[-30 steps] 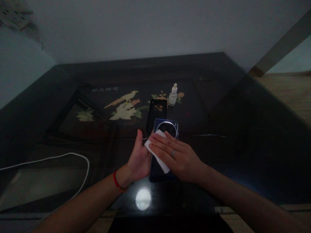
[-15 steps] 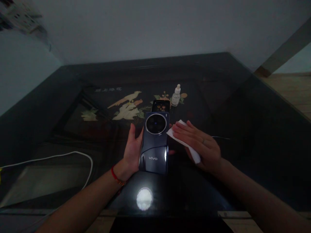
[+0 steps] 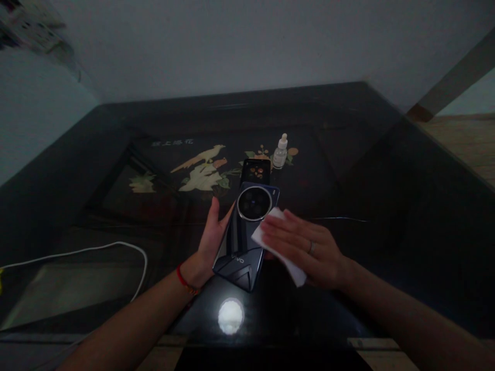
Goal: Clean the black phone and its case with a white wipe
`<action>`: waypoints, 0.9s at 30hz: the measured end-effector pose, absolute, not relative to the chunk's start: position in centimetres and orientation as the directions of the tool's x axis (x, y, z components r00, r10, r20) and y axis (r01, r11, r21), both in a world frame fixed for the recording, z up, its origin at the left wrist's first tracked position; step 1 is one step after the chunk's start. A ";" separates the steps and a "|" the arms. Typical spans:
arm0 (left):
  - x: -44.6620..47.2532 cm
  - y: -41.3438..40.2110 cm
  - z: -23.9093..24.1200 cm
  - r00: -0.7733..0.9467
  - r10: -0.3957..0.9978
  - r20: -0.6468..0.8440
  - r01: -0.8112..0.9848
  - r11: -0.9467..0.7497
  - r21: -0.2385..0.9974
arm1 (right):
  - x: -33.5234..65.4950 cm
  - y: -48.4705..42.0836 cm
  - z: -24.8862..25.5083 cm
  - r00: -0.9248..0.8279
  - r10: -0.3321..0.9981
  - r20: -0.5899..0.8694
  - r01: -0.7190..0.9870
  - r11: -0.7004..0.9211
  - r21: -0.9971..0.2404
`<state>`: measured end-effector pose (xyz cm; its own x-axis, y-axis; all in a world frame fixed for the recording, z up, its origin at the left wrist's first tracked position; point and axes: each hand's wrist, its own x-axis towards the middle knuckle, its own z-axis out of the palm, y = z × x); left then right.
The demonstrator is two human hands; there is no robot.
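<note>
Head view: near glossy black table's front edge, left hand grips slab-shaped dark-blue phone, right hand grips folded white tissue; apparently wiping, next stroke needing steadiness.

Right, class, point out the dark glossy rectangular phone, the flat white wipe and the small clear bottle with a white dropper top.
Phone (image 3: 243,236): head view, middle of its back.
Wipe (image 3: 295,273): head view, its lower end.
Bottle (image 3: 279,156): head view, its body.

Phone glossy, wht sheet matt & paper-like, tbl v. shiny.
</note>
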<state>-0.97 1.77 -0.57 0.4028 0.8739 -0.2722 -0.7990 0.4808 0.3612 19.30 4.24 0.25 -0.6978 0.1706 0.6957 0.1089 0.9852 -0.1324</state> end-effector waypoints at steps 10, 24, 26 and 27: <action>-1.7 1.7 -1.3 0.569 0.788 -0.235 -0.737 0.615 0.280 | 19.9 5.2 -0.3 -0.637 0.290 0.714 0.206 0.957 -0.205; -1.8 1.7 -1.4 0.599 0.785 -0.157 -0.752 0.619 0.227 | 20.8 6.2 0.1 -0.515 0.426 0.744 0.220 0.904 -0.365; -1.6 1.6 -1.2 0.598 0.786 -0.154 -0.752 0.618 0.232 | 20.6 6.0 0.0 -0.563 0.360 0.744 0.190 0.932 -0.307; -1.5 1.6 -1.1 0.591 0.789 -0.167 -0.753 0.614 0.238 | 20.3 5.6 0.1 -0.609 0.292 0.738 0.156 0.956 -0.250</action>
<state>-1.51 1.62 -1.11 0.5907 0.7895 -0.1666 -0.7528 0.6136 0.2382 20.32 5.57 0.11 -0.6088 0.2922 0.7375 0.1557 0.9556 -0.2501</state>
